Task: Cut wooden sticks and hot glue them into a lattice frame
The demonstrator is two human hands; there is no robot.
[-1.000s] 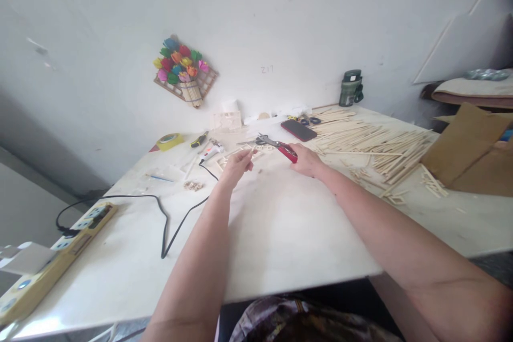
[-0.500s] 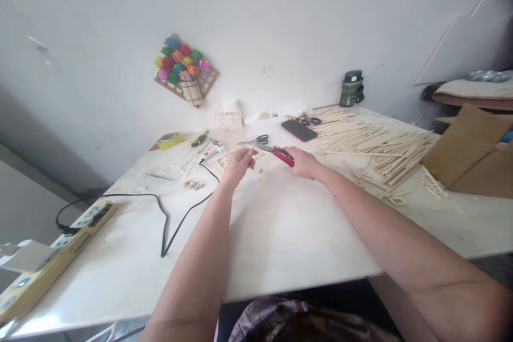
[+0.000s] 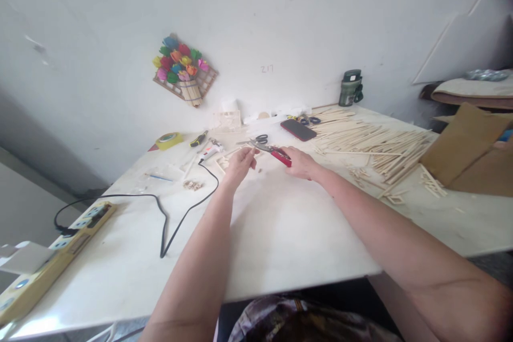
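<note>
Cutters [image 3: 276, 154] lie in your right hand [image 3: 300, 163], gripped by the red handles, just nearer you than the phone [image 3: 298, 130]. Your left hand [image 3: 239, 164] has its fingertips drawn together near the cutters' tip; whether they pinch a stick, I can't tell. Some cutting looks done: short bits [image 3: 193, 185] are heaped left of the phone, more [image 3: 395, 199] scattered to its right. Plenty seems left: long sticks [image 3: 372, 141] spread right of the phone, apparently uncut. How many more bits are needed doesn't show.

Around you, the power strip [image 3: 80, 238] sits nearest, far left of the phone; its cord [image 3: 188, 208] loops by your left forearm and could snag. Scissors [image 3: 261, 139] crowd your working spot, left of the phone. Beyond the phone, to its right, stands a bottle [image 3: 350, 88].
</note>
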